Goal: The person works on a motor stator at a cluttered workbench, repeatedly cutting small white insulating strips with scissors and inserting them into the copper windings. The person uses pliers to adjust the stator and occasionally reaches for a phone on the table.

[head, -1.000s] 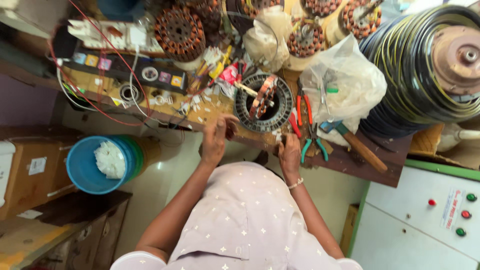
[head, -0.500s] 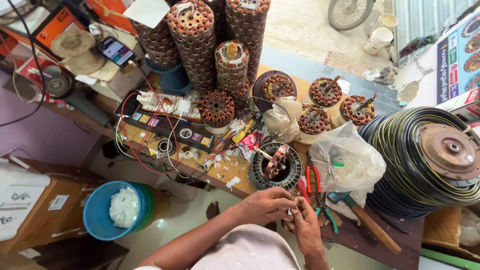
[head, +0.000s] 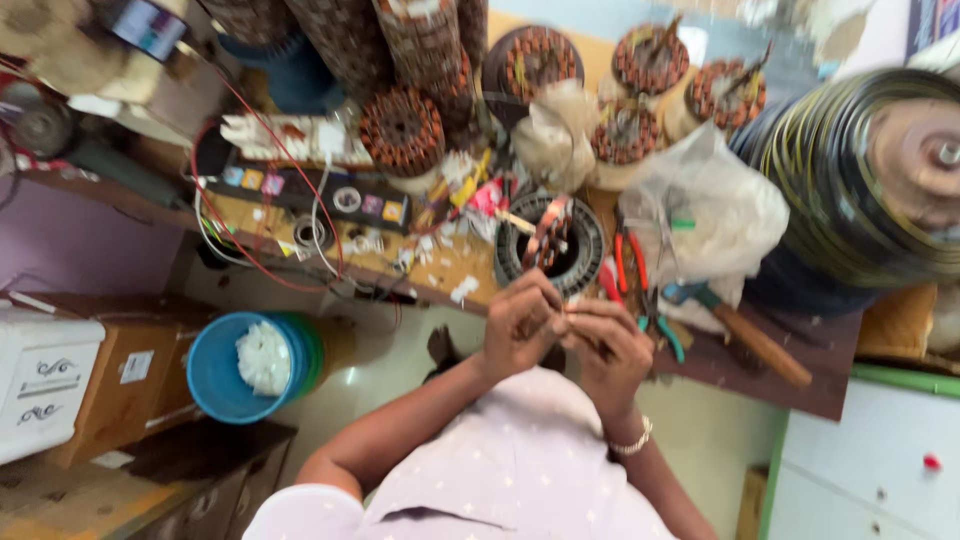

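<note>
My left hand (head: 520,328) and my right hand (head: 606,348) meet fingertip to fingertip just in front of the workbench edge (head: 440,292). Between the fingers of both hands is a small thin pale piece (head: 570,314), too blurred to name. A bracelet sits on my right wrist. Directly beyond the hands, a round dark motor stator (head: 550,245) with copper winding lies flat on the bench.
Red-handled pliers (head: 630,265), green-handled cutters (head: 662,325) and a wooden-handled hammer (head: 755,340) lie right of the stator, beside a plastic bag (head: 700,210). Several wound stators (head: 400,130) stand behind. A big wire spool (head: 880,170) is far right; a blue bucket (head: 235,365) is below left.
My hands were apart at the bench edge a second ago; they have come together and now pinch the small piece. The view has swung and is blurred.
</note>
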